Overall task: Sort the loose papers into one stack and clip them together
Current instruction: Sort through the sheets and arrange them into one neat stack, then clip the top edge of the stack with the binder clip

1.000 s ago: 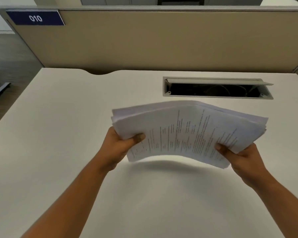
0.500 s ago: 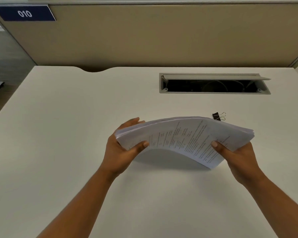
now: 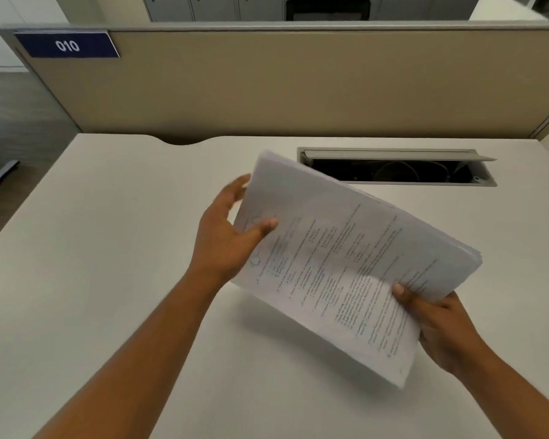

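Head view: a person holds a stack of papers tilted above the white table. The left hand pinches its left edge, thumb on top. The right hand grips the near corner.

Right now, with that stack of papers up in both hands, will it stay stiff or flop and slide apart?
Probably floppy: the stack of papers curves between the left hand and right hand. Sheets may slip: the edges at its right end look uneven and no clip shows on it. It looks thick, so likely hefty.
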A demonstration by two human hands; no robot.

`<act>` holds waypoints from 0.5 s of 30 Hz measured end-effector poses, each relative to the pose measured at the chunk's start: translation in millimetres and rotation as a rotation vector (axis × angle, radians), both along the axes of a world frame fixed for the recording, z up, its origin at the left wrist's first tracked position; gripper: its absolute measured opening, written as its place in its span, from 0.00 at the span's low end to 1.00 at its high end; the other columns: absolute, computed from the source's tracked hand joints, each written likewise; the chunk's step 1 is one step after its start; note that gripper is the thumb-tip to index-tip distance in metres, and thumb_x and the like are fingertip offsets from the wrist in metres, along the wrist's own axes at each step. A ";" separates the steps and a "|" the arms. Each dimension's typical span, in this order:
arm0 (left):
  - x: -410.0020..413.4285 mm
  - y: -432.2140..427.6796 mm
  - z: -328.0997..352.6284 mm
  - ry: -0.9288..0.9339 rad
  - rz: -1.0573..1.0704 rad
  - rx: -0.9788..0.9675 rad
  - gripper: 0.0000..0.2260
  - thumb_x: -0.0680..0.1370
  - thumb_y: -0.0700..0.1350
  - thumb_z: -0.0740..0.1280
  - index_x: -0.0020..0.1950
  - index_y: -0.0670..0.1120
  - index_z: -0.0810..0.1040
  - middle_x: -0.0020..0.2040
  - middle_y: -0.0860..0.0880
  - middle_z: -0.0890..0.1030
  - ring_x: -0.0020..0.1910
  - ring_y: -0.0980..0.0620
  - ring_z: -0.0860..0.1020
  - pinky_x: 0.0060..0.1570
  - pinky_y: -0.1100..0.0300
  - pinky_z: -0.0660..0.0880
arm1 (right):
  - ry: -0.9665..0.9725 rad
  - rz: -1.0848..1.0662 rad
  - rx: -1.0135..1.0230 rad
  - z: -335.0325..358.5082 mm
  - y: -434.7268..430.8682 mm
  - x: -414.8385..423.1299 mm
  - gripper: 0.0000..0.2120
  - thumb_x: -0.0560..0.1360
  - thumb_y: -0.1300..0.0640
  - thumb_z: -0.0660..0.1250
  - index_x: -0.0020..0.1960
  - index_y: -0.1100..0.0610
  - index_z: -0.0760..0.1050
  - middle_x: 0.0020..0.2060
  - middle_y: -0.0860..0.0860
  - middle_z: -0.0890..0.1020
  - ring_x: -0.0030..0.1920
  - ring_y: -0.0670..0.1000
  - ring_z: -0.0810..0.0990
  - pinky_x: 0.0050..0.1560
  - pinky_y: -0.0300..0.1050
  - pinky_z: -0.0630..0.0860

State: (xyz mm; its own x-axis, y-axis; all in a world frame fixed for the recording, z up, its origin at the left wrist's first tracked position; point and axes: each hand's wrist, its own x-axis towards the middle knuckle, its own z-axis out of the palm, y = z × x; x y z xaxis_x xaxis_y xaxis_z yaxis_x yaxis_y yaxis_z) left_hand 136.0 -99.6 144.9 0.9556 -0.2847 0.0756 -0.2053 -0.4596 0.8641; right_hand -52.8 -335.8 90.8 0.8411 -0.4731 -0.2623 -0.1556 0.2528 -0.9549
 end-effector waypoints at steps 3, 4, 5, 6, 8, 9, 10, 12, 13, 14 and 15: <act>-9.6 -5.9 -4.0 0.123 0.440 -0.112 0.39 0.73 0.54 0.75 0.79 0.55 0.58 0.79 0.54 0.62 0.77 0.52 0.63 0.72 0.53 0.63 | 0.029 -0.108 0.225 -14.6 19.1 -7.4 0.19 0.72 0.64 0.66 0.62 0.54 0.76 0.54 0.56 0.85 0.55 0.60 0.84 0.47 0.60 0.82; -15.3 -6.7 -7.7 0.253 0.500 -0.215 0.39 0.74 0.54 0.74 0.80 0.53 0.57 0.79 0.53 0.62 0.76 0.52 0.63 0.70 0.54 0.63 | 0.029 -0.143 0.300 -20.2 25.6 -9.9 0.21 0.72 0.64 0.66 0.65 0.55 0.75 0.57 0.56 0.84 0.57 0.60 0.83 0.50 0.61 0.81; -20.2 -7.3 -14.3 0.410 0.496 -0.359 0.38 0.75 0.54 0.74 0.80 0.50 0.59 0.76 0.53 0.66 0.74 0.53 0.67 0.68 0.57 0.63 | 0.032 -0.175 0.356 -25.0 32.3 -12.5 0.22 0.73 0.64 0.65 0.66 0.55 0.74 0.59 0.56 0.84 0.57 0.59 0.83 0.52 0.62 0.80; -24.5 -8.9 -20.6 0.572 0.448 -0.528 0.36 0.75 0.55 0.73 0.78 0.47 0.62 0.72 0.54 0.72 0.70 0.54 0.72 0.67 0.58 0.66 | 0.042 -0.200 0.391 -30.1 38.2 -14.8 0.22 0.73 0.64 0.65 0.67 0.54 0.74 0.59 0.55 0.84 0.57 0.58 0.84 0.51 0.62 0.80; -30.4 -10.5 -33.2 0.848 0.309 -0.751 0.25 0.77 0.55 0.71 0.70 0.44 0.75 0.62 0.48 0.83 0.61 0.48 0.82 0.65 0.49 0.75 | 0.092 -0.233 0.441 -40.0 51.4 -19.9 0.20 0.76 0.65 0.64 0.65 0.52 0.75 0.57 0.55 0.85 0.54 0.58 0.84 0.49 0.64 0.80; -33.0 -12.1 -37.3 0.930 0.253 -0.783 0.20 0.78 0.54 0.71 0.66 0.45 0.80 0.58 0.46 0.86 0.58 0.45 0.84 0.62 0.44 0.78 | 0.112 -0.245 0.468 -44.7 57.9 -22.5 0.19 0.76 0.65 0.64 0.65 0.52 0.76 0.57 0.55 0.85 0.54 0.59 0.85 0.50 0.66 0.79; -35.0 -14.8 -40.6 0.976 0.218 -0.792 0.16 0.78 0.51 0.71 0.63 0.46 0.82 0.56 0.44 0.86 0.57 0.42 0.84 0.60 0.41 0.79 | 0.124 -0.262 0.491 -49.8 63.4 -25.0 0.19 0.75 0.65 0.65 0.64 0.52 0.76 0.56 0.56 0.85 0.54 0.59 0.84 0.50 0.67 0.78; -34.1 -20.3 -49.1 0.964 0.241 -0.759 0.12 0.78 0.46 0.72 0.61 0.46 0.82 0.54 0.43 0.87 0.54 0.40 0.85 0.55 0.38 0.80 | 0.143 -0.289 0.515 -57.9 71.3 -27.9 0.22 0.70 0.64 0.67 0.63 0.52 0.76 0.56 0.56 0.85 0.53 0.59 0.85 0.51 0.67 0.77; -31.8 -21.2 -55.2 0.926 0.270 -0.719 0.12 0.78 0.44 0.72 0.61 0.45 0.82 0.53 0.43 0.87 0.53 0.40 0.85 0.52 0.38 0.81 | 0.158 -0.292 0.511 -59.9 73.2 -28.6 0.24 0.68 0.64 0.68 0.63 0.52 0.76 0.56 0.56 0.85 0.54 0.61 0.84 0.52 0.68 0.77; -30.1 -21.7 -59.8 0.888 0.286 -0.673 0.12 0.78 0.43 0.72 0.60 0.45 0.81 0.52 0.44 0.88 0.51 0.40 0.86 0.50 0.39 0.82 | 0.182 -0.288 0.505 -60.8 73.4 -28.5 0.26 0.67 0.64 0.69 0.64 0.52 0.75 0.56 0.57 0.85 0.54 0.63 0.84 0.54 0.70 0.76; -27.5 -21.5 -64.6 0.848 0.298 -0.627 0.11 0.77 0.43 0.73 0.60 0.45 0.81 0.51 0.44 0.88 0.49 0.41 0.86 0.47 0.40 0.83 | 0.211 -0.278 0.504 -61.7 71.1 -28.5 0.26 0.67 0.64 0.69 0.65 0.54 0.75 0.56 0.58 0.85 0.56 0.64 0.83 0.56 0.71 0.75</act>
